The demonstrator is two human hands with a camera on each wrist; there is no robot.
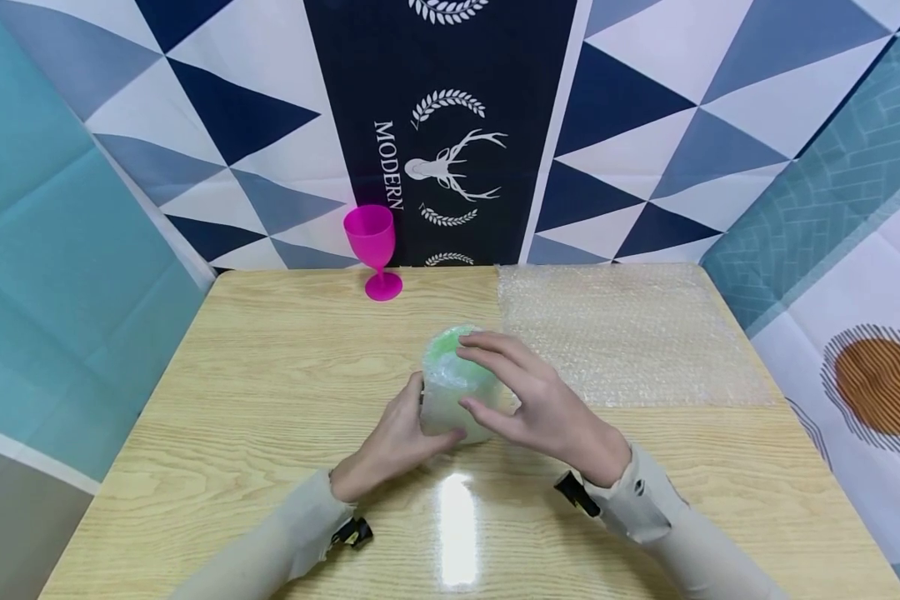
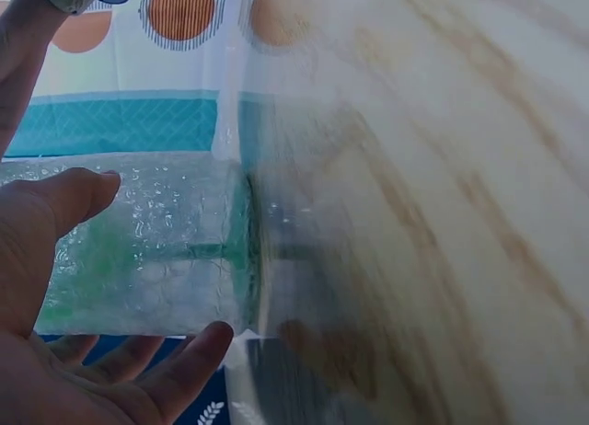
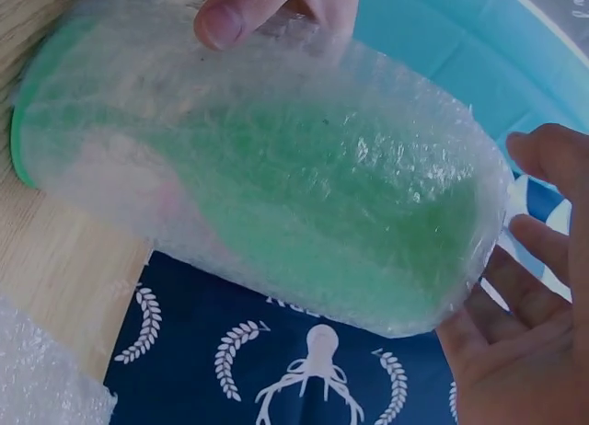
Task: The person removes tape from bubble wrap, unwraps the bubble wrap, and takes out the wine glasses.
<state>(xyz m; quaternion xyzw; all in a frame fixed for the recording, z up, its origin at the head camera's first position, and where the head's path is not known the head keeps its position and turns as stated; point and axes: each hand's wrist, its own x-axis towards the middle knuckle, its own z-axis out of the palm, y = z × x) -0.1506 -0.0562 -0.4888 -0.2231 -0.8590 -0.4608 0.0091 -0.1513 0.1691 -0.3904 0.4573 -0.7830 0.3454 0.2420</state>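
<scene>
Green goblet [image 1: 444,343], wearing bubble wrap [image 1: 450,404], is standing mid-table [image 1: 285,358], nearer than the pink goblet [image 1: 371,237] and left of the bubble sheet [image 1: 622,333]. The left hand [image 1: 396,442] is gripping its left side, thumb and fingers curving round; the right hand [image 1: 528,396] is holding its fingers spread beside the top.

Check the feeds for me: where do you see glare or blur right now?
Head view: a bright white glare patch on the tabletop, on the near side of the wrapped goblet; left wrist view: the tabletop looks smeared and out of focus, faintly mirroring the goblet's base; right wrist view: small white glints on the bubble wrap, with the green beneath showing hazily.
</scene>
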